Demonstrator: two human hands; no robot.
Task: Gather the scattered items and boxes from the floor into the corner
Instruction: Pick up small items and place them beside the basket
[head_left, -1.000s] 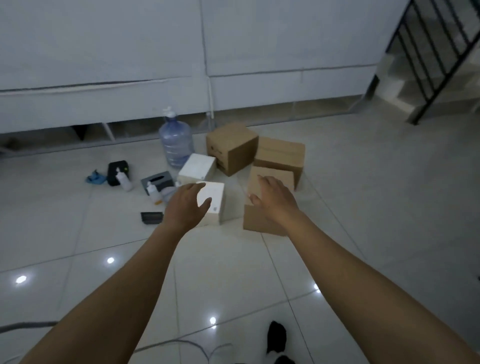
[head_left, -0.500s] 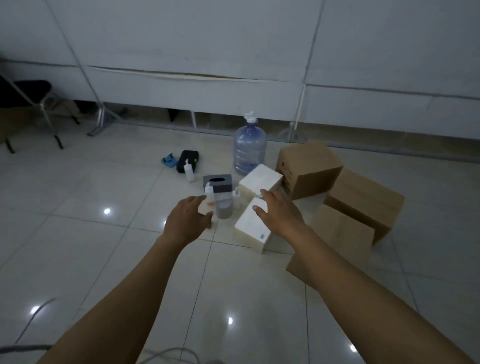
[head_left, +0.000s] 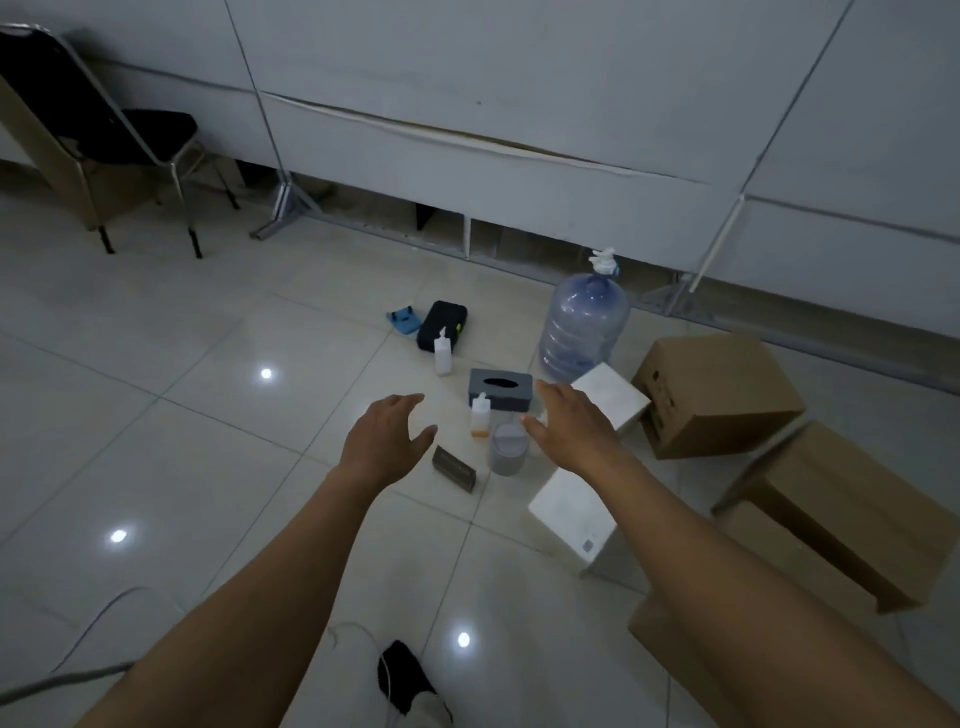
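From the head camera, both bare arms reach forward over a glossy tiled floor (head_left: 182, 415). The left hand (head_left: 382, 441) and the right hand (head_left: 574, 423) hover palm-down with fingers spread and loose, holding nothing — no contact with any item is visible.

Between the two hands lies a cluster of small things: a grey tissue box (head_left: 500, 389), a small white bottle with orange liquid at its base (head_left: 479, 414) just in front of it, a grey round lidded container (head_left: 506, 448), and a flat dark rectangular item (head_left: 454, 467) lying near the left hand's fingertips. Farther back stand a white pump bottle (head_left: 442, 353), a black pouch (head_left: 441, 325) and a small blue object (head_left: 404, 319).

A large blue water jug (head_left: 582, 327) stands upright near the wall panels (head_left: 519, 130). To its right are two white boxes (head_left: 571, 519) (the farther one partly hidden by the right hand) and, beyond the right forearm, three brown cardboard boxes (head_left: 722, 395), close together and tilted at different angles.

A black chair (head_left: 119, 130) stands at the upper left, well apart from the clutter.
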